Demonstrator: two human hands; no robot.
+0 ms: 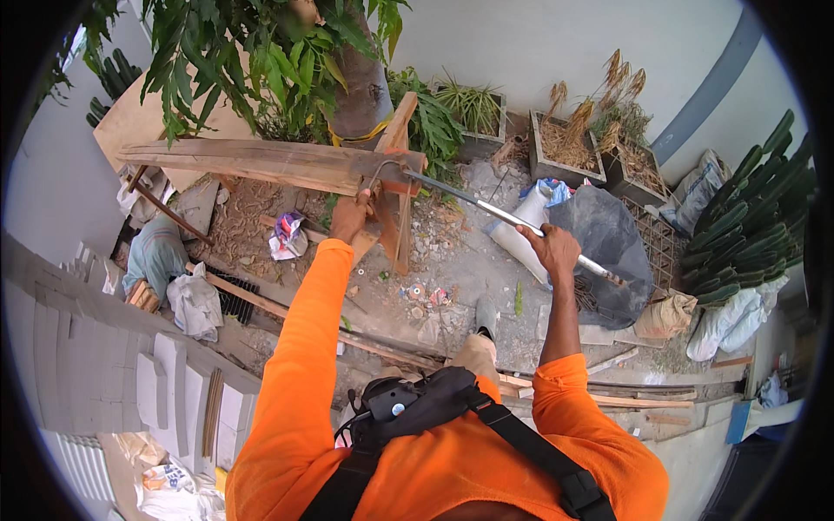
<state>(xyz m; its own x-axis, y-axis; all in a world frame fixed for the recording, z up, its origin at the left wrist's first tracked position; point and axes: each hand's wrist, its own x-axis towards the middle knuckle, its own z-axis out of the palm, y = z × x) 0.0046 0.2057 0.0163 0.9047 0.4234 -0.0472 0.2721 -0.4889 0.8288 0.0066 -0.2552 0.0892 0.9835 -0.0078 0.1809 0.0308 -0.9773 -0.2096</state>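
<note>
A rough timber beam runs across on wooden legs, with a brown metal piece at its right end. My right hand is closed round a long metal bar, dark toward the beam and silvery toward its outer end. The bar's far tip meets the beam's right end. Close below that end, my left hand is closed on a thin bent metal rod, which curves up over the beam's top. Part of the rod is hidden by my fingers.
A tree trunk stands behind the beam. Planter boxes, a black sheet and a large cactus lie to the right. Sacks, grey blocks and long planks are on the ground left and near.
</note>
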